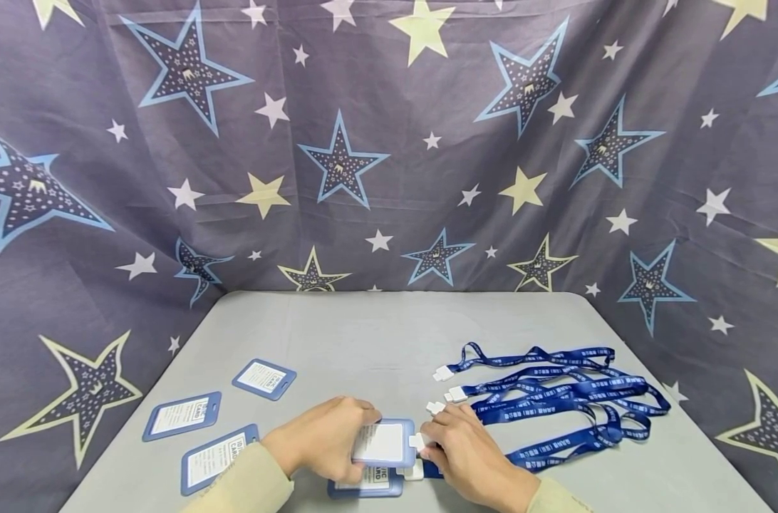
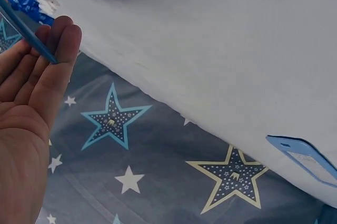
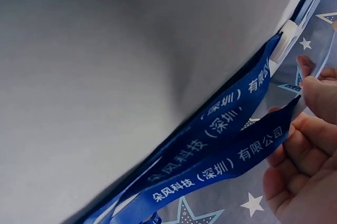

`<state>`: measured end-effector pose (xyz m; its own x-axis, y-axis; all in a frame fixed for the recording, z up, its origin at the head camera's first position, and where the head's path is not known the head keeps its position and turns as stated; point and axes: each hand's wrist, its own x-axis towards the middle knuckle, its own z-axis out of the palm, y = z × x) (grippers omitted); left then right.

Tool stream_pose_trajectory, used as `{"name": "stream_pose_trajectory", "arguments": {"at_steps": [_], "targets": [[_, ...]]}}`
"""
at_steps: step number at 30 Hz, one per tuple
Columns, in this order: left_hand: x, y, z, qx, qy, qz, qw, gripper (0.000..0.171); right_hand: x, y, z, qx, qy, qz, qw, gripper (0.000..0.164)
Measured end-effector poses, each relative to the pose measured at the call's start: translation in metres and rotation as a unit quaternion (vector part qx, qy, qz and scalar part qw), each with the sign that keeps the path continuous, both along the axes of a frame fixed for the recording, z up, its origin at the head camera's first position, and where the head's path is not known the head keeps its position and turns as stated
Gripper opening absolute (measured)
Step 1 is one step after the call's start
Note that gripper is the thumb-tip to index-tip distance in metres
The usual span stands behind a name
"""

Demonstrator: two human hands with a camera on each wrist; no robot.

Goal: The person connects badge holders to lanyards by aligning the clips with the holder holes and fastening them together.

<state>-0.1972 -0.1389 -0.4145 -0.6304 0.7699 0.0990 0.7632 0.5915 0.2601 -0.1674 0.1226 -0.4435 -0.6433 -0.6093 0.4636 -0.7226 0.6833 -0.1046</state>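
Observation:
My left hand [image 1: 328, 436] holds a blue-framed ID badge holder [image 1: 384, 443] by its left end, raised a little over the table. Seen edge-on in the left wrist view, the badge holder [image 2: 26, 31] lies against the fingers of that hand. With thumb and fingers my right hand [image 1: 469, 456] pinches the white clip [image 1: 419, 441] of a blue lanyard [image 3: 210, 176] at the holder's right end. Whether the clip is fastened is too small to tell. Underneath, a second badge holder [image 1: 363, 490] lies partly covered, a white clip [image 1: 415, 470] at its right end.
Three more blue badge holders lie at the left: one farther back [image 1: 263, 377], one at the outer side [image 1: 182, 415], one nearer [image 1: 212, 463], partly behind my left sleeve. Several blue lanyards [image 1: 562, 392] with white clips spread over the right side of the grey table [image 1: 363, 335]. A star-patterned cloth [image 1: 376, 92] hangs behind.

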Motion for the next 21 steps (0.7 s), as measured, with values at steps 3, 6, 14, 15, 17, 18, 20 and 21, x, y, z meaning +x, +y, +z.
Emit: {"name": "stream_pose_trajectory", "arguments": {"at_steps": [3,6,14,15,17,18,20,21], "targets": [[0.0003,-0.0003,-0.0007,0.002,-0.001,0.003,1.0,0.055,-0.0001,-0.0003,-0.0003,-0.005,-0.001,-0.001,1.0,0.011],[-0.0001,-0.0002,-0.0018,0.004,0.002,0.001,1.0,0.053,-0.0003,-0.0005,-0.0006,-0.014,-0.004,-0.002,1.0,0.011],[-0.0003,-0.0018,-0.0037,-0.005,0.014,-0.001,0.9999,0.057,-0.0008,-0.0018,-0.0037,-0.022,-0.009,-0.006,1.0,0.012],[-0.0005,-0.0019,-0.0042,-0.005,0.016,-0.001,0.9999,0.057,-0.001,-0.0019,-0.0039,-0.024,-0.009,-0.006,1.0,0.012],[-0.0008,-0.0022,-0.0048,-0.005,0.022,-0.002,0.9997,0.057,-0.0013,-0.002,-0.0043,-0.029,-0.01,-0.007,1.0,0.013],[-0.001,-0.0025,-0.0051,-0.005,0.023,0.0,0.9997,0.058,-0.0014,-0.002,-0.0044,-0.032,-0.012,-0.007,0.999,0.013],[-0.0016,-0.0032,-0.0055,-0.005,0.025,0.002,0.9997,0.059,-0.0014,-0.0018,-0.0044,-0.034,-0.017,-0.009,0.999,0.014],[-0.002,-0.0036,-0.006,-0.003,0.025,0.003,0.9997,0.06,-0.0013,-0.0016,-0.0044,-0.034,-0.02,-0.011,0.999,0.015]]}}
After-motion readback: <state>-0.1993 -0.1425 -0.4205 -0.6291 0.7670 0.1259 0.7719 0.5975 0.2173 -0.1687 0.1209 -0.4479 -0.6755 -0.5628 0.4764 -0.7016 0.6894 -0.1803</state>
